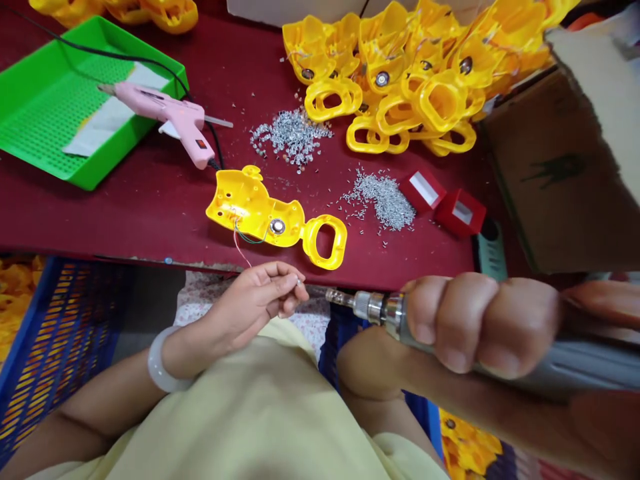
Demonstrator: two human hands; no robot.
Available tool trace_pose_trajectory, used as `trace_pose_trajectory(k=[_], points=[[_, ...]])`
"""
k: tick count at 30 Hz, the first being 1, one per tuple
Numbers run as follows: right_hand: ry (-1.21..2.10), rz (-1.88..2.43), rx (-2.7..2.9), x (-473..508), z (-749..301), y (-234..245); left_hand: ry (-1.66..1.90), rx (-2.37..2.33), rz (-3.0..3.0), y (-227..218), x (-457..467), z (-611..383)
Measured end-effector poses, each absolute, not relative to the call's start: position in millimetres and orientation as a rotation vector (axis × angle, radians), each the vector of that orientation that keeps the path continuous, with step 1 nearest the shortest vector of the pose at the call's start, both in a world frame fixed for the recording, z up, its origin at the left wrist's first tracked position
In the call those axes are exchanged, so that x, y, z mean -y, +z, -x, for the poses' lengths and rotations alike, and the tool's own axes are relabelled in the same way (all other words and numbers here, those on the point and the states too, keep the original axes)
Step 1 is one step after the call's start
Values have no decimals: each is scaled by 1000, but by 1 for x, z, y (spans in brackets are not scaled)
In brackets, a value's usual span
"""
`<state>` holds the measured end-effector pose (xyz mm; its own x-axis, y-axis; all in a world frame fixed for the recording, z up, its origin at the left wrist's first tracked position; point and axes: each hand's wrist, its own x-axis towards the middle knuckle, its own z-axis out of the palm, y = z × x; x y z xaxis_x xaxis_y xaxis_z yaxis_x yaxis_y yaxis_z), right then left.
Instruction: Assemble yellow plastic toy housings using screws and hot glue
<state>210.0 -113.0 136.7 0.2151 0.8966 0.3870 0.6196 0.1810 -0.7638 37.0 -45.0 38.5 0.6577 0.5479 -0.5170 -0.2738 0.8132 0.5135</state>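
My left hand point(255, 300) pinches a tiny silver screw point(299, 282) between thumb and fingertips, just below the front edge of the maroon table point(150, 223). My right hand point(475, 323) is wrapped around a grey electric screwdriver point(373, 307), whose metal chuck and bit point left toward that screw, a small gap apart. Beyond both hands, a yellow plastic toy housing point(255, 207) lies on the table with a round metal disc and loose red and green wires. Two loose heaps of small silver screws point(290, 137) lie behind it.
A pile of yellow housings point(400, 87) fills the back of the table. A pink hot glue gun point(175, 120) rests in a green tray point(65, 107). Small red boxes point(443, 203) stand at the right beside a cardboard box point(555, 167). A blue crate point(55, 340) sits below the table.
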Motion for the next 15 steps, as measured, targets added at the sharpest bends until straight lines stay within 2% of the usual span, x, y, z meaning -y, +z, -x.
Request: trace_pose_trajectory(k=[4,15], points=[[648,1206,1405,109,-210,128,463,-692,-410,39,45,-36],[497,1012,1088,96,-186,116,574,-683,-439,38,49,-41]])
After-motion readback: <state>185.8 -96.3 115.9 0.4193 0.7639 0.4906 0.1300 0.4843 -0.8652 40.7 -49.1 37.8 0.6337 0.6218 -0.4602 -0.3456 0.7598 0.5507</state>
